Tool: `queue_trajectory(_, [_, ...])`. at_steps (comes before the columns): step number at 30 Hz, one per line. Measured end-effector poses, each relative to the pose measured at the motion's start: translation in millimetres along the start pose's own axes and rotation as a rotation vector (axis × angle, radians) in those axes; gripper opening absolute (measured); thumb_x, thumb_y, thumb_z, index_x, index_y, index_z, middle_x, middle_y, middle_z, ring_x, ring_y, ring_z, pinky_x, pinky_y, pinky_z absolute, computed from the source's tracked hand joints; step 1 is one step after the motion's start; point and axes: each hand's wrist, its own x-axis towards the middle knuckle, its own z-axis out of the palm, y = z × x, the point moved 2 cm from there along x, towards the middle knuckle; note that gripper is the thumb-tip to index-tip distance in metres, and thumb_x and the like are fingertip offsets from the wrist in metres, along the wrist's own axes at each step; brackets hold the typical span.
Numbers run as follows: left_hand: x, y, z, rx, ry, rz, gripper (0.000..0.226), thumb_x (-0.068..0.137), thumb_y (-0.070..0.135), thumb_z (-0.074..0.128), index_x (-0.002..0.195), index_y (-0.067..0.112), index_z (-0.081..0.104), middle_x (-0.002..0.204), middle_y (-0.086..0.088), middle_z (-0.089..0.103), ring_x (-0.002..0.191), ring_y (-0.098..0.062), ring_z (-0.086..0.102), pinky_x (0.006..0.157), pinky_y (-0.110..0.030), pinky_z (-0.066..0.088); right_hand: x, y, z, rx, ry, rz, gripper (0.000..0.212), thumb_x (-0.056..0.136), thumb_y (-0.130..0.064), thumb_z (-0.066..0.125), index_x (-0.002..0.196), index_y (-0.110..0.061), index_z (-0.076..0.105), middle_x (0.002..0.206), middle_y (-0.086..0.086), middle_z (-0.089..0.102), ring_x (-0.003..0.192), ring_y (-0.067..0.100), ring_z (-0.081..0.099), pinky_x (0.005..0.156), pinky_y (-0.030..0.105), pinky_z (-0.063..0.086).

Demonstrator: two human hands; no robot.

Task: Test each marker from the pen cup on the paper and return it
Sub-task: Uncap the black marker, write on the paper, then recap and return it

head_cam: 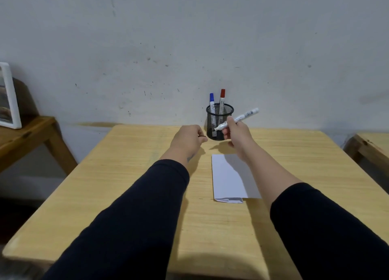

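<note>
A black mesh pen cup (pixel 220 121) stands at the table's far edge with a blue-capped marker (pixel 212 102) and a red-capped marker (pixel 221 100) upright in it. My right hand (pixel 236 134) holds a white marker (pixel 242 118) just right of the cup. The marker is uncapped and its tip points left and down in front of the mesh. My left hand (pixel 189 141) is closed just left of the cup, and a small dark piece that looks like the cap (pixel 202 136) shows between its fingers. A white sheet of paper (pixel 229 177) lies flat below my right forearm.
The light wooden table (pixel 130 187) stands against a grey wall. A lower wooden side table (pixel 27 132) with a white picture frame (pixel 9 96) is at the left. Another wooden piece (pixel 370 145) sits at the right edge.
</note>
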Motion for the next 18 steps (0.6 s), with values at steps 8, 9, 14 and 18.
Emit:
queue_trajectory(8, [-2,-10,32,0.156,-0.096,-0.051,0.016,0.083,0.013,0.061,0.095,0.007,0.069,0.098,-0.010,0.069,0.089,-0.029,0.064,0.073,-0.033,0.053,-2,20,-5,0.097,0.036,0.012,0.024,0.099,-0.032,0.042,0.098,-0.011,0.053,0.067,-0.002,0.051,0.053,0.010,0.043,0.050,0.022,0.034])
queue_trajectory(9, [-2,-13,36,0.144,-0.110,-0.060,0.018,0.083,0.013,0.061,0.098,0.006,0.069,0.099,-0.012,0.069,0.090,-0.029,0.064,0.074,-0.034,0.053,-3,23,-6,0.093,0.039,0.009,0.022,0.098,-0.031,0.045,0.097,-0.011,0.054,0.066,-0.002,0.052,0.053,0.010,0.043,0.050,0.022,0.034])
queue_trajectory(14, [-14,-24,45,0.108,-0.024,-0.035,0.043,0.092,0.029,0.053,0.131,0.013,0.050,0.126,-0.007,0.058,0.115,-0.026,0.053,0.094,-0.040,0.047,-10,27,-3,0.084,0.056,-0.051,0.006,0.086,-0.016,0.062,0.082,-0.016,0.057,0.063,0.001,0.055,0.051,0.013,0.045,0.046,0.021,0.035])
queue_trajectory(18, [-34,-35,55,0.276,0.067,-0.009,0.068,0.092,0.057,0.033,0.146,0.015,0.030,0.152,-0.003,0.034,0.140,-0.021,0.027,0.112,-0.045,0.022,-13,32,5,0.109,0.007,-0.072,0.008,0.085,-0.014,0.060,0.079,-0.018,0.063,0.065,0.003,0.062,0.051,0.012,0.049,0.045,0.020,0.038])
